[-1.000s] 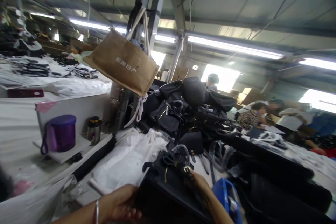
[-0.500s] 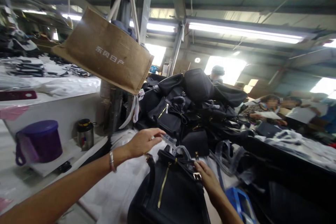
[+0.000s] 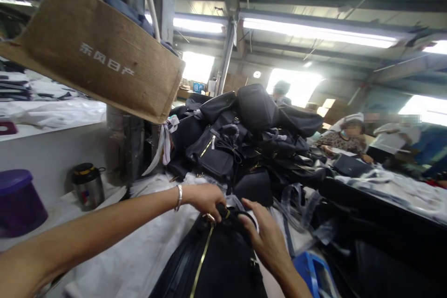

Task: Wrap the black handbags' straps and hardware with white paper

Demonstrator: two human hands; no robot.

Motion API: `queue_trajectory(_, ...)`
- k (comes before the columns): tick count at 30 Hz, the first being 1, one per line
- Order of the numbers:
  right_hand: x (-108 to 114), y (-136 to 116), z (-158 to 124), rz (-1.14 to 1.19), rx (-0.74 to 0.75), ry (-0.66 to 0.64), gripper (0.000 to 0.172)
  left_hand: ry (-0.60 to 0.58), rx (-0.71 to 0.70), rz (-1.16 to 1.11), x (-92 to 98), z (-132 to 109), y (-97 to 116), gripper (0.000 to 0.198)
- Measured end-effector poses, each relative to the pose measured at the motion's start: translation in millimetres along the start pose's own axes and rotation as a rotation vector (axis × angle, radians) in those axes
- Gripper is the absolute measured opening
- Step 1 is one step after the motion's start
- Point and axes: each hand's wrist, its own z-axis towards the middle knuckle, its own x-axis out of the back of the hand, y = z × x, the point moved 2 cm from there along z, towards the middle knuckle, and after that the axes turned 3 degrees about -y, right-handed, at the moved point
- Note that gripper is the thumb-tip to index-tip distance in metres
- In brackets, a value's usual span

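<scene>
A black backpack [image 3: 226,260] with a gold zipper down its front stands before me at the bottom middle. My left hand [image 3: 207,199] is closed around its dark top handle [image 3: 221,210]. At the right side of the bag's top, my right hand [image 3: 267,235] has its thumb and fingers apart beside a black loop [image 3: 248,218]. Clear plastic wrapping [image 3: 234,202] shows just behind the bag's top. The lower end of the backpack lies outside the picture.
Black bags [image 3: 258,107] form a heap ahead. A brown tote bag [image 3: 115,60] hangs at upper left, above a steel flask [image 3: 88,188] and a purple bucket [image 3: 21,205]. A blue plastic container [image 3: 312,272] is at lower right. Co-workers [image 3: 345,137] sit at far right.
My left hand has come down right and taken hold of the backpack's top handle. My right hand has loosened from the strap near the buckle and opened. The view has shifted right.
</scene>
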Motion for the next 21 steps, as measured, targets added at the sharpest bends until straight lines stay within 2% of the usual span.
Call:
queue_trajectory(2, -11, -10, -1, 0.002, 0.092, -0.100, 0.044, -0.037, 0.008, 0.009, 10.9, 6, 5, 0.020)
queue_trajectory(3, -17, -11, -1, 0.053, 0.089, -0.104, 0.044, -0.051, 0.010, 0.020, 15.8, 9, 9, 0.017)
queue_trajectory(5, -28, -2, 2, 0.168, 0.033, -0.047, 0.035, -0.022, 0.015, 0.064, 23.8, 16, 20, 0.017)
queue_trajectory(6, -33, 5, 4, 0.220, -0.010, -0.009, 0.028, 0.032, 0.022, 0.095, 26.3, 18, 28, 0.019)
queue_trajectory(8, -38, 20, 7, 0.300, -0.094, 0.049, 0.015, 0.222, 0.060, 0.158, 26.6, 19, 43, 0.030)
queue_trajectory(11, -40, 38, 10, 0.413, -0.185, 0.131, 0.026, 0.681, 0.125, 0.174, 12.1, 15, 60, 0.033)
queue_trajectory(12, -40, 41, 10, 0.454, -0.205, 0.154, 0.030, 0.787, 0.126, 0.148, 2.8, 15, 62, 0.028)
queue_trajectory(13, -40, 44, 10, 0.492, -0.217, 0.169, 0.032, 0.835, 0.113, 0.114, -7.8, 18, 62, 0.022)
queue_trajectory(14, -40, 45, 9, 0.528, -0.222, 0.179, 0.032, 0.822, 0.091, 0.081, -19.0, 22, 60, 0.018)
queue_trajectory(17, -42, 47, 9, 0.607, -0.219, 0.190, 0.030, 0.670, 0.041, 0.042, -47.7, 42, 50, 0.018)
queue_trajectory(21, -45, 55, 6, 0.652, -0.213, 0.166, 0.036, 0.671, 0.063, 0.105, -61.9, 60, 42, 0.015)
